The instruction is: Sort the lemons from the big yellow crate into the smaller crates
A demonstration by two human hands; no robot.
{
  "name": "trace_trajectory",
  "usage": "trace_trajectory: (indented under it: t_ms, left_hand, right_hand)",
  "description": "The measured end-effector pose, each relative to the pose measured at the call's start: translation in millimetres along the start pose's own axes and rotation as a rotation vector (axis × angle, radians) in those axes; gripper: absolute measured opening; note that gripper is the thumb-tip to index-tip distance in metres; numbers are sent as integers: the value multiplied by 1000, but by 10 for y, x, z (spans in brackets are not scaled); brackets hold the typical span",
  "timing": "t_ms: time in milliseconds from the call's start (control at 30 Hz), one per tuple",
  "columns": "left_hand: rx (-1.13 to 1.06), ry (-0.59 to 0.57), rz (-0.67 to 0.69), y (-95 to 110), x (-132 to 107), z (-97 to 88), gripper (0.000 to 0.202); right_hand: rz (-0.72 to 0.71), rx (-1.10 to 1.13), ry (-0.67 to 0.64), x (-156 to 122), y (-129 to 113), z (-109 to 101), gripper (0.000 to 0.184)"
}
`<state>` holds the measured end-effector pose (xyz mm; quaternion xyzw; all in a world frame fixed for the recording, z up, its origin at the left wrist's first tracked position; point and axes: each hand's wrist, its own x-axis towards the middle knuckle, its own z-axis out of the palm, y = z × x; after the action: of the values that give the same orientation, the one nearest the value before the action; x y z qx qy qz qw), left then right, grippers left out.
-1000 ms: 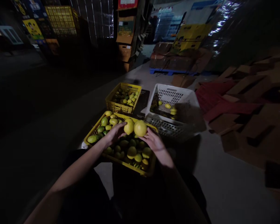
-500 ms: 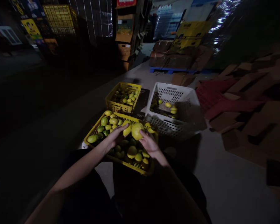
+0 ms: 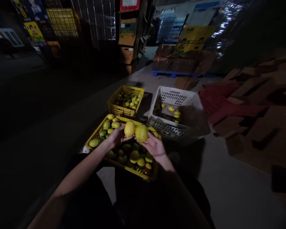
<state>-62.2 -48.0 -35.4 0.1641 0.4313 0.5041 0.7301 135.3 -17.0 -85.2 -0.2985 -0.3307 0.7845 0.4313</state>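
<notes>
Left hand (image 3: 115, 137) grips lemon (image 3: 129, 128); right hand (image 3: 154, 147) grips second lemon (image 3: 141, 133). The two sit side by side at frame centre, above near crate (image 3: 131, 170). Judgement: light is dim, so hold by the fingertips, low over the crate.

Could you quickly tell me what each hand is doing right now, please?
Left hand: closed on a round yellow fruit.
Right hand: closed on a second round yellow fruit.

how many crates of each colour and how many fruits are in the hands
yellow plastic lattice crates: 2
white plastic lattice crate: 1
round yellow fruits, one in the left hand, one in the right hand: 2
total: 5
</notes>
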Motion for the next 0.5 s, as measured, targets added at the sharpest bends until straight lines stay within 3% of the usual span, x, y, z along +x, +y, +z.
trace_trajectory:
  t_ms: [167,333,433,500]
  left_hand:
    - [9,12,-32,50,-36,39,26]
    - [144,38,88,-5,-31,10,10]
    - [271,7,159,-25,-49,-14,22]
    - [370,-5,210,-13,-61,-25,35]
  right_hand:
    - [50,60,-68,-19,-14,52,35]
    - [12,-6,-42,-14,70,46,43]
    - [13,-107,8,1,104,31,47]
    - [-73,-157,68,13,103,19,45]
